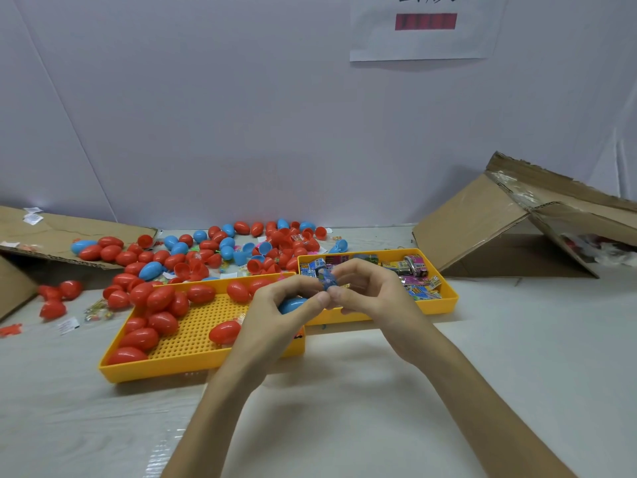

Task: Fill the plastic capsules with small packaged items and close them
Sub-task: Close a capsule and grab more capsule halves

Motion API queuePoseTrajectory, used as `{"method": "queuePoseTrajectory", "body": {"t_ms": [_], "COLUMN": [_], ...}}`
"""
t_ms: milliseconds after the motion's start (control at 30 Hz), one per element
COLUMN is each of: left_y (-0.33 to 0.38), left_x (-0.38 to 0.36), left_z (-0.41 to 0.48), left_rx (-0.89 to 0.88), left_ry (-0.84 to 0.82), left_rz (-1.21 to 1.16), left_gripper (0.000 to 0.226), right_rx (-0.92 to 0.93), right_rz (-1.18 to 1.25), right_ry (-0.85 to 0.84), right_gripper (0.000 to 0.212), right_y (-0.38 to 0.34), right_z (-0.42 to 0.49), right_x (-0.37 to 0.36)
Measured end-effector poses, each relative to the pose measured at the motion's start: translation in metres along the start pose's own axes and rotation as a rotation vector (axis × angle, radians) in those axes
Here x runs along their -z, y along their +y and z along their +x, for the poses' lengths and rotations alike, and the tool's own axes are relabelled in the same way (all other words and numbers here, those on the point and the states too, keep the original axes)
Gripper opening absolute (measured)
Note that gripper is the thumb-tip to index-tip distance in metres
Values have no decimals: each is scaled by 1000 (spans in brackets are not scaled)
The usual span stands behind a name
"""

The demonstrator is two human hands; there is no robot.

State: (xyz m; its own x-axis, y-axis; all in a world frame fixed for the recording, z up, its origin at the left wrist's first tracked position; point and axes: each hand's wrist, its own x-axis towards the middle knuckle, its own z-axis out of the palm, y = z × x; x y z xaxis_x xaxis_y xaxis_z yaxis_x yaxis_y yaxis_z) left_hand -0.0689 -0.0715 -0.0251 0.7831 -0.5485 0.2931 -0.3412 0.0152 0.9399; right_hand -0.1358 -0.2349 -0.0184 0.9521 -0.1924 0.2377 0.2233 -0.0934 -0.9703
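1. Left hand (275,315) is curled round a blue capsule (293,305), with thumb and forefinger meeting at the capsule's upper end.
2. Right hand (372,298) pinches a small blue printed packet (326,280) right at the capsule's top. The packet touches fingertips of both hands. Can't tell how far in it sits.
3. Both hands hover mid-frame over the join between two yellow trays.
4. Left tray (193,369), at 8 o'clock from the hands, has a perforated floor. Closed red capsules (162,298) bunch along its far and left sides.
5. Right tray (448,298), at 2 o'clock, holds loose packets (413,267) in pink, blue and yellow print. The lettering is too small to read.
6. Loose pile (220,250) sits on the bench (344,408) at 11 o'clock: red and blue capsules, some as open halves.
7. Cardboard box (482,219) is tipped on its side at 2 o'clock. A cardboard flap (69,232) lies at 10 o'clock with small white sachets on it.
8. Wall sign (424,29) at 12–1 o'clock is white paper. Its dark characters are cut off by the frame edge and unreadable. The red bar beneath them is blurred, so no legible text there either.
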Motion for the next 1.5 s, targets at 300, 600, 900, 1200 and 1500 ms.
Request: {"method": "queuePoseTrajectory", "body": {"t_ms": [300,600,900,1200,1500], "left_y": [-2,-4,-7,-12,-5], "left_x": [0,-1,-4,-9,-3], "left_z": [0,2,-3,-4,0], "left_rx": [1,-82,-357,-351,-52], "left_ry": [23,221,313,325,84], "left_rz": [-6,86,407,431,-35], "left_gripper": [18,7,24,20,22], "right_rx": [-42,6,4,16,46], "right_rz": [53,35,-15,3,-33], "right_ry": [-11,-16,-28,20,-1], "right_gripper": [19,18,10,11,26], "right_y": [1,3,0,5,5], "right_z": [1,1,0,2,1], "right_x": [-2,0,-2,-1,1]}}
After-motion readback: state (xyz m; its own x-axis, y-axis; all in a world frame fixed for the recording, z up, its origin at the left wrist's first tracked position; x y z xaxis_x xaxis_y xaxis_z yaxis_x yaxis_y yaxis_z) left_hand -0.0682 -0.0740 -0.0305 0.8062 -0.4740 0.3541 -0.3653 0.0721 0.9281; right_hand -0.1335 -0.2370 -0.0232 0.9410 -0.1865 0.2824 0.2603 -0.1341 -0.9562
